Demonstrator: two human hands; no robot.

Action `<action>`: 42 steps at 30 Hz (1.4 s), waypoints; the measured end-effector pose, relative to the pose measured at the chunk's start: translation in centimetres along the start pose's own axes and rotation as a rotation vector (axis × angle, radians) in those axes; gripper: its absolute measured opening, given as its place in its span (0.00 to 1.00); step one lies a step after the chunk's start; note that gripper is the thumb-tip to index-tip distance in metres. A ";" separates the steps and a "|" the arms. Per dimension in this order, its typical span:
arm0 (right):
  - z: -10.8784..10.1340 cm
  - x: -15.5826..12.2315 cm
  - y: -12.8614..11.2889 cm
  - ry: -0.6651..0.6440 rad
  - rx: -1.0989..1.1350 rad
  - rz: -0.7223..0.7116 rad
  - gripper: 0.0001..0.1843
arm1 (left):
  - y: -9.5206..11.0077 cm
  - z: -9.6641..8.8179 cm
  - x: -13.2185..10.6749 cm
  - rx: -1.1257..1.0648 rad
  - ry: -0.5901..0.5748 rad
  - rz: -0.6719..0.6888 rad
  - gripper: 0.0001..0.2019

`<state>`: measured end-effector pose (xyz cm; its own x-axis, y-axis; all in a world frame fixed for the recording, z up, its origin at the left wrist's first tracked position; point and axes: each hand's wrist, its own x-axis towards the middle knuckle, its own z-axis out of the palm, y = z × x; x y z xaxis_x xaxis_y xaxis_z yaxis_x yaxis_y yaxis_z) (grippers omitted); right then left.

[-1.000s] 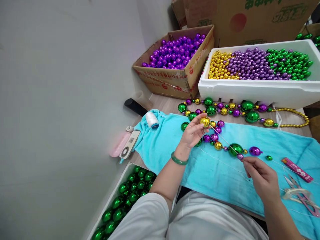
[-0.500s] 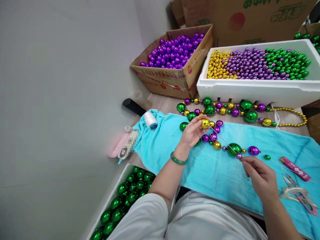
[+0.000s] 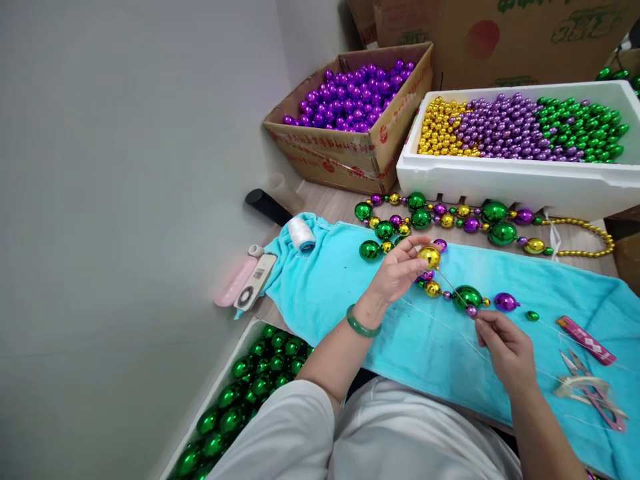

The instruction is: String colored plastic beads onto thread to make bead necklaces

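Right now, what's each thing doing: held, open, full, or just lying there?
gold bead: pinched in left hand fingertips.
thin needle: pinched by right hand, running into the gold bead.
cardboard box: open, full of purple beads.
foam box: open, full of mixed beads.
thread spool: lying on the towel.
scissors: lying on the towel.

The left hand (image 3: 400, 270) covers part of the gold bead (image 3: 430, 257) it pinches, and the purple beads (image 3: 427, 275) under it only peek out. The thin needle (image 3: 453, 288) runs into the right hand (image 3: 505, 347) — its end is hidden between the fingers. The tray of green beads (image 3: 210, 398) is cut off at the bottom edge. The big cardboard box (image 3: 525, 53) is cut off at the top. The foam box (image 3: 500, 183) runs off the right side. The label on the small white gadget (image 3: 256, 285) is too tiny to read.
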<state>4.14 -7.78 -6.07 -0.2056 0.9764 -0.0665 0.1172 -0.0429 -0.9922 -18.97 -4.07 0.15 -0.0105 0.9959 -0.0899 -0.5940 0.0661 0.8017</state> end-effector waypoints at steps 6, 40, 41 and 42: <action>-0.7 0.5 0.6 0.008 0.023 -0.002 0.08 | 0.2 0.7 0.0 0.034 -0.055 0.066 0.22; -2.5 2.2 1.3 0.085 0.366 0.003 0.09 | 1.4 5.6 6.5 0.920 -0.353 0.171 0.21; -2.9 2.3 1.4 0.098 0.375 0.002 0.09 | 1.9 6.4 8.9 0.987 -0.324 0.278 0.16; -3.2 2.3 1.4 0.107 0.382 0.001 0.09 | 2.3 7.3 11.5 1.041 -0.301 0.365 0.12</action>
<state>6.99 -4.94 -7.29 -0.1009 0.9920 -0.0763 -0.2567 -0.1000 -0.9613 -14.55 8.01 5.26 0.2305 0.9314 0.2817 0.3611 -0.3507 0.8641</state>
